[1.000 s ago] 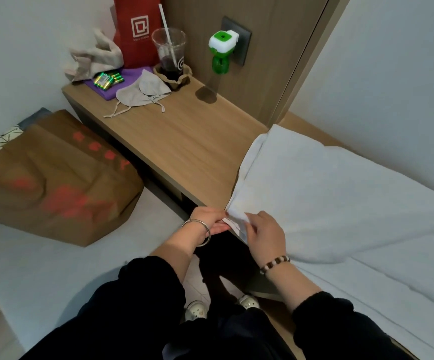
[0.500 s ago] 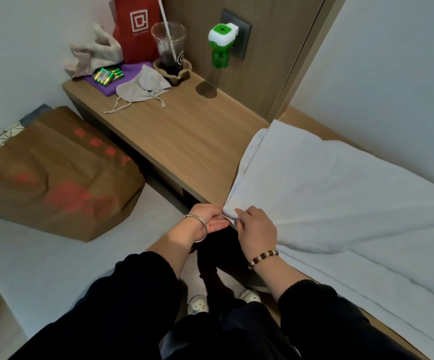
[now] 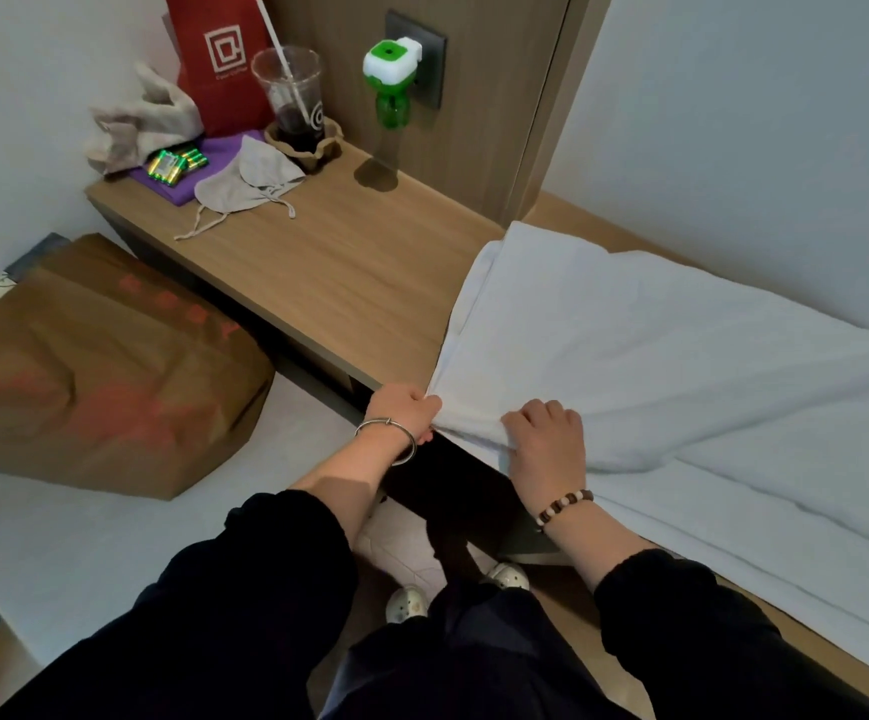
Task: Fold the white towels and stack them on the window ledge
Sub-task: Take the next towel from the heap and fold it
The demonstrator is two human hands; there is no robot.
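Note:
A large white towel (image 3: 645, 356) lies spread over the right part of the wooden ledge (image 3: 328, 283), folded over itself, with its lower layer trailing off to the right. My left hand (image 3: 405, 407) grips the towel's near left corner at the ledge's front edge. Just to the right, my right hand (image 3: 546, 439) holds the same front hem with curled fingers. The two hands are close together, about a hand's width apart.
At the ledge's far left stand a red paper bag (image 3: 219, 59), a plastic cup with a straw (image 3: 292, 96), batteries (image 3: 175, 163) on a purple cloth, and a beige cloth (image 3: 250, 179). A green plug-in device (image 3: 390, 80) hangs on the wall. A brown paper bag (image 3: 89, 376) lies on the left.
My right hand has slid a little to the right along the towel's hem, away from the left hand. The towel's corner is pulled tauter at the ledge's edge.

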